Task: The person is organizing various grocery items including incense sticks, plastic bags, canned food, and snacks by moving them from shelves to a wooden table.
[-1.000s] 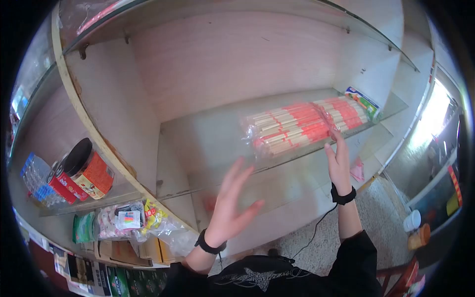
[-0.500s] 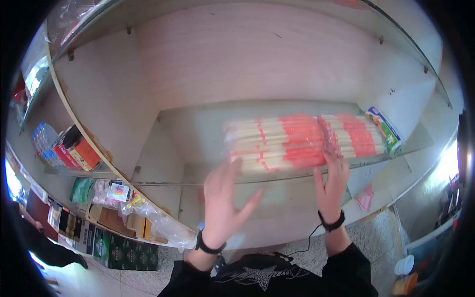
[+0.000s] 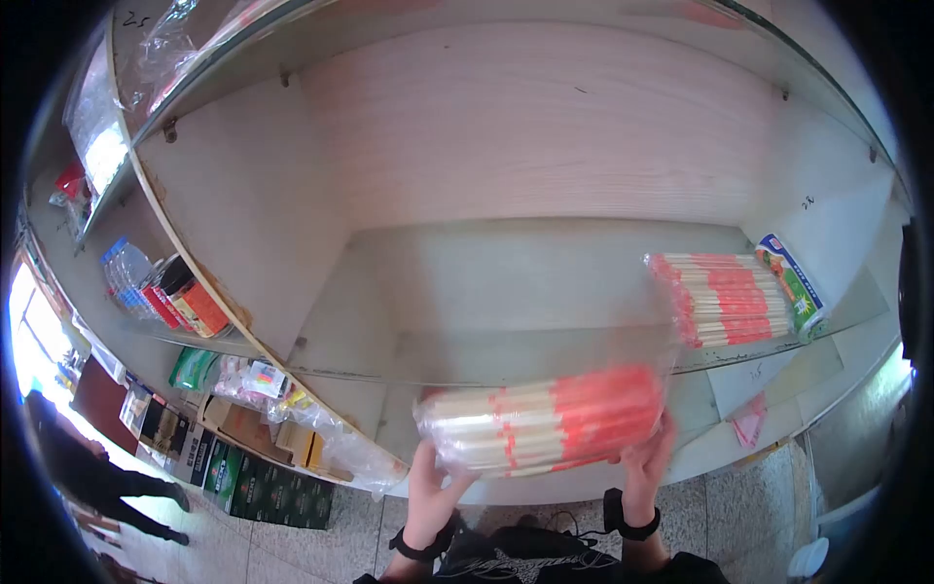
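Observation:
A clear plastic pack of chopsticks (image 3: 540,419) with red paper bands is held in front of the glass shelf, slightly blurred by motion. My left hand (image 3: 433,492) grips its left end from below, with the fingers partly hidden behind the pack. At the opposite end my right hand (image 3: 644,457) closes around the lower corner. A second pack of chopsticks (image 3: 730,297) lies on the shelf at the right, apart from both hands. Beside it a green, white and blue packet (image 3: 793,282) leans against the side panel.
The glass shelf (image 3: 467,292) has a front edge just beyond the held pack. To the left, a neighbouring shelf holds a dark-lidded jar (image 3: 195,292) and plastic bottles (image 3: 126,268). Green cartons (image 3: 277,487) stand on the floor. Another person (image 3: 92,462) is at far left.
The left pack of chopsticks has come off the shelf towards me, now between both hands. My left hand has gone from open to gripping. The other pack stays on the shelf.

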Tool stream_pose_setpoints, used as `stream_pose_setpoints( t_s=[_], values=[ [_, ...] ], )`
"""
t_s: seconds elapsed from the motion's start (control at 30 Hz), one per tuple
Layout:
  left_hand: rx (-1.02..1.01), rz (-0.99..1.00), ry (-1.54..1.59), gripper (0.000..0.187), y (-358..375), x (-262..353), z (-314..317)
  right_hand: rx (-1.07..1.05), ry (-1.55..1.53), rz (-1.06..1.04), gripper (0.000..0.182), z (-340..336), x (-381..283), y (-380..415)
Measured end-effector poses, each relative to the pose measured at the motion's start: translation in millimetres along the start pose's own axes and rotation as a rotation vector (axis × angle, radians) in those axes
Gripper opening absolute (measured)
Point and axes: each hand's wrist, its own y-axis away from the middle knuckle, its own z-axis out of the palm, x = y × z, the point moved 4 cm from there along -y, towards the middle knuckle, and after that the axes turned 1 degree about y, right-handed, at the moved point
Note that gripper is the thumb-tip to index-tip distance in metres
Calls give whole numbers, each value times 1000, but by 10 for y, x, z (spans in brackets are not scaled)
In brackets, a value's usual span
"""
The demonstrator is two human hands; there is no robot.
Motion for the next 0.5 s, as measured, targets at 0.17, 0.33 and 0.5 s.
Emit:
stream_pose_setpoints(
  t_s=[0.17,0.33,0.5],
  values=[
    [-100,-330,69,51,267,-380,-263,-229,30,388,48,-331,362,472],
    [-270,-400,-29,45,187,-543,-509,-72,50,542,46,-236,372,977],
    [-532,-352,-53,47,-273,-452,-634,123,272,386,42,-26,258,1283]
  ],
)
